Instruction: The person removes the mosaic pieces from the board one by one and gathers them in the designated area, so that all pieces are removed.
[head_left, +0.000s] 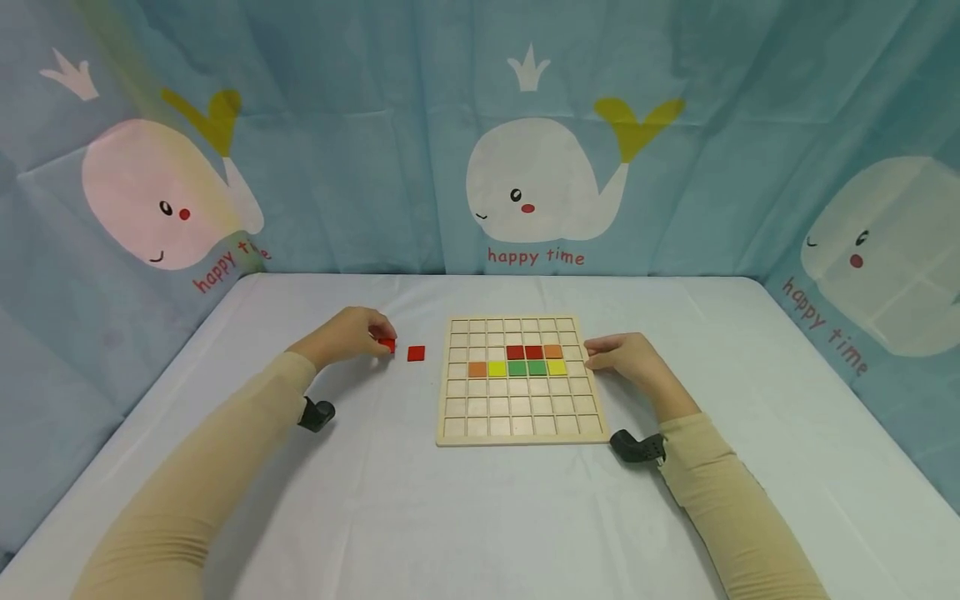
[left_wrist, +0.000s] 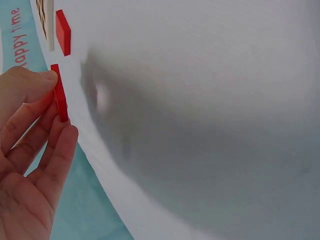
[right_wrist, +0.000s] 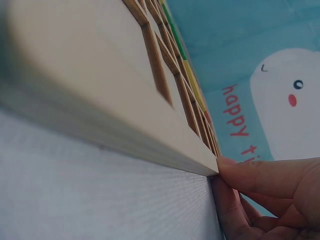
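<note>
Between thumb and fingers my left hand (head_left: 352, 335) pinches a red square tile (left_wrist: 59, 95), left of the board in the head view. A second red tile (head_left: 416, 353) lies flat on the table between that hand and the board. The wooden grid board (head_left: 522, 439) holds several colored tiles: a row of red, red and orange, and below it a row of orange, yellow and green ones. At the board's right edge, my right hand (head_left: 628, 358) grips the rim with thumb and fingers; in the right wrist view the thumb (right_wrist: 265, 175) meets the rim (right_wrist: 165, 150).
A white cloth covers the table (head_left: 450, 517). Blue curtains (head_left: 337, 167) with printed whales stand behind and at both sides. A black wrist device is on each forearm, the right one (head_left: 637, 447) close to the board's lower right corner.
</note>
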